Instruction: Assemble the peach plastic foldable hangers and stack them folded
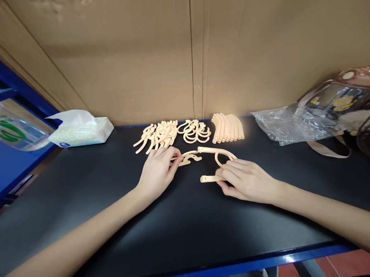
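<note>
a large brown cardboard wall (137, 54) stands behind the black desk (190, 237), which has a blue edge. on the right side of the desk there is a transparent bag with brown trim (341, 101), and a crumpled clear plastic sheet (280, 127) lies just beside it. on the left a pack of tissues (82, 129) rests near the blue shelf frame (11, 87).

along the back of the desk there are three groups of beige plastic parts: a heap of hook pieces (156, 136), a smaller heap of curved pieces (195, 131), and a neat row of bent tubes (228, 128).

the right hand (247, 180) lies on the desk with its fingers closed around a beige curved arm piece (218, 153), which bends from the hand toward the middle of the desk. the left hand (158, 171) has its fingers pinched together on a thin flat hook piece (189, 157), just in front of the heaps. the two pieces meet between the hands.
</note>
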Motion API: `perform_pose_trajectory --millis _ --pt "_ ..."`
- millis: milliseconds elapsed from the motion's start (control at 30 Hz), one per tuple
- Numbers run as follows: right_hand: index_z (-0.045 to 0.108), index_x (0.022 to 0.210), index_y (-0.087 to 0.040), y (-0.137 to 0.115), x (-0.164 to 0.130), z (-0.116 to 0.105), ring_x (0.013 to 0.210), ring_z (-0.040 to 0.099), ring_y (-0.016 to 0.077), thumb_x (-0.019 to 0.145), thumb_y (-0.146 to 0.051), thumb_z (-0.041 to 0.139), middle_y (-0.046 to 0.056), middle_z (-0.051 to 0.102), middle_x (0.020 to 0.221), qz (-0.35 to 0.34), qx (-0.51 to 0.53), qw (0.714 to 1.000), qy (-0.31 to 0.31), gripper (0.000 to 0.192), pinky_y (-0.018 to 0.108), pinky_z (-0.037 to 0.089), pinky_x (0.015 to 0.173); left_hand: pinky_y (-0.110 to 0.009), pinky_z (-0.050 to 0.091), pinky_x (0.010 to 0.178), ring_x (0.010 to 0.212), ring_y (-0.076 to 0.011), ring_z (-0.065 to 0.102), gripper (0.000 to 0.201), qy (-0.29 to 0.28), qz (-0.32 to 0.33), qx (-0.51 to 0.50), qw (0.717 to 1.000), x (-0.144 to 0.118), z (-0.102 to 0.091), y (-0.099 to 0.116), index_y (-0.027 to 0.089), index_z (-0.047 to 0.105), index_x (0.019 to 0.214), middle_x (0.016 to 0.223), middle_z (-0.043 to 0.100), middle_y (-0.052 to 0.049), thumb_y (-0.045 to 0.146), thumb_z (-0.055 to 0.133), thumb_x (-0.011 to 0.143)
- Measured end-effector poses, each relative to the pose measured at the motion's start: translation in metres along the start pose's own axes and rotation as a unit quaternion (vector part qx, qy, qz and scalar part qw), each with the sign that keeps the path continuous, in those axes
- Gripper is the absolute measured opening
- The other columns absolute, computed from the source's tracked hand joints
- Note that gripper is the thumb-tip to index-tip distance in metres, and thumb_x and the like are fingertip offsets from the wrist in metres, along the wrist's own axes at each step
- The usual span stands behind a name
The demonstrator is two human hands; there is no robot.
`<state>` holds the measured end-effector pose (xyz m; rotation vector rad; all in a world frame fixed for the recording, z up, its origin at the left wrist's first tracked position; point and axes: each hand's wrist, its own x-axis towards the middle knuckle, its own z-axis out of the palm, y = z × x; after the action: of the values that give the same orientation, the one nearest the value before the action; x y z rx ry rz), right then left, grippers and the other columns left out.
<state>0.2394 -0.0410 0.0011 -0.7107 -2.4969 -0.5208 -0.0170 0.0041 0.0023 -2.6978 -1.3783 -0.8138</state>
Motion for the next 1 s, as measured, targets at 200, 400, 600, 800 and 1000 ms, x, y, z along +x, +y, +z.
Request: perform_pose_trajectory --millis 200,400,600,800,1000 --pt "0.050 0.082 -0.018 -0.001 0.000 0.000 0.060 0.057 0.0134 0.091 -0.011 0.040 0.001 0.061 0.072 0.026 0.011 0.999 -0.033 0.015 0.027 0.045 0.059 -0.031 0.041 0.079 0.079 -0.0163 0.064 0.006 0.042 0.022 -0.034 0.998 -0.003 -0.001 0.004 0.020 0.044 0.102 0.092 0.070 0.000 0.022 0.040 0.099" --pt "0.049 0.088 -0.018 -0.002 0.000 0.002 0.057 0.060 0.0140 0.091 -0.013 0.038 0.002 0.066 0.078 0.021 0.000 0.999 -0.036 0.013 0.028 0.043 0.056 -0.024 0.047 0.076 0.084 -0.0124 0.063 0.032 0.021 0.063 -0.101 0.993 -0.010 0.001 0.007 0.021 0.038 0.127 0.108 0.062 -0.004 0.012 0.035 0.096" --pt "0.048 0.091 -0.018 -0.002 -0.003 0.004 0.052 0.061 0.0150 0.090 -0.014 0.041 0.000 0.068 0.071 0.024 0.006 0.999 -0.045 0.008 0.028 0.040 0.053 -0.023 0.048 0.078 0.095 -0.0146 0.060 0.029 -0.049 0.093 -0.098 0.990 -0.015 -0.004 0.024 0.020 0.041 0.125 0.105 0.057 -0.005 0.015 0.032 0.098" --pt "0.051 0.090 -0.017 -0.001 -0.004 0.006 0.050 0.063 0.0134 0.092 -0.015 0.040 -0.002 0.068 0.067 0.045 0.005 0.998 -0.047 0.011 0.027 0.034 0.048 -0.025 0.047 0.070 0.083 -0.0145 0.060 0.031 -0.067 0.111 -0.059 0.990 -0.015 -0.005 0.028 0.021 0.052 0.120 0.100 0.058 -0.003 0.029 0.028 0.102" --pt "0.053 0.091 -0.017 0.001 -0.002 0.003 0.057 0.065 0.0121 0.100 -0.030 0.043 -0.001 0.071 0.076 0.045 0.029 0.997 -0.049 0.018 0.026 0.039 0.052 -0.028 0.046 0.077 0.088 -0.0158 0.057 0.031 -0.088 0.091 -0.101 0.987 -0.016 -0.008 0.029 0.021 0.054 0.118 0.102 0.058 -0.005 0.028 0.029 0.102"
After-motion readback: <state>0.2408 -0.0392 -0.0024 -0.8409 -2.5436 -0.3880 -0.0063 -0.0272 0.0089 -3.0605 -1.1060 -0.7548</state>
